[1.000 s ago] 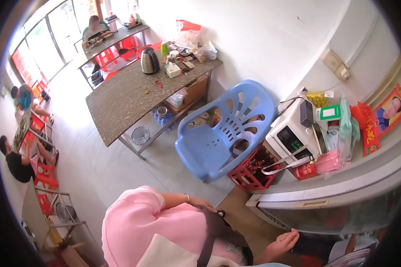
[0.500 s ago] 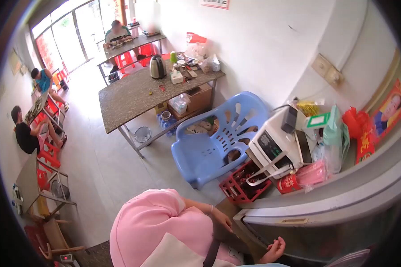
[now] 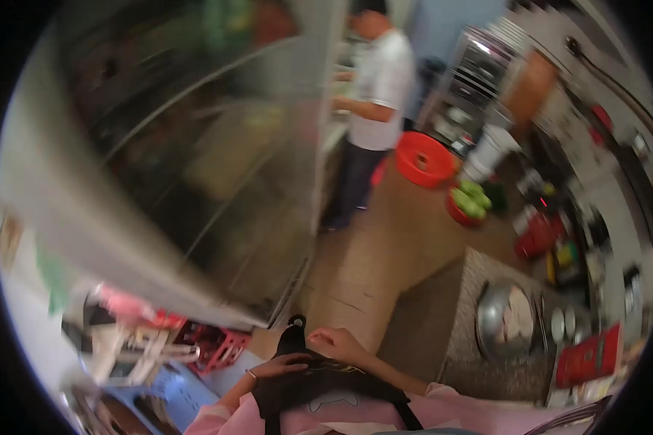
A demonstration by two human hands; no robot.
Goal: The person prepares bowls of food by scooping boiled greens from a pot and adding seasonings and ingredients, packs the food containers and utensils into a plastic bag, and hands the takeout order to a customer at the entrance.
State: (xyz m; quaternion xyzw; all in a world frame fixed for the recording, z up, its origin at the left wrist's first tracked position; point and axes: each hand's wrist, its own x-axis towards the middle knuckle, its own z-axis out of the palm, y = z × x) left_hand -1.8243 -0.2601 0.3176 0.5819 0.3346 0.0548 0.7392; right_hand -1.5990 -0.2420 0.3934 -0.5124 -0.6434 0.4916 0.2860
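Note:
My left hand, a thin band on its wrist, lies over the black apron at my waist, its fingers stretched across the cloth. Just right of it is my right hand, above the apron's upper edge. Its fingers are curled in, and blur hides whether anything is in them. A dark strap end with a round hole sticks up beyond the two hands. Pink sleeves cover my forearms in part.
A glass-fronted cabinet fills the left. Beyond it stands a person in a white shirt. Red basin and green vegetables are on the floor. At right, a counter bears a metal pan. Red crate, lower left.
My view has swung from the dining room with tables and blue chair to the kitchen passage. My hands have come closer together at the apron.

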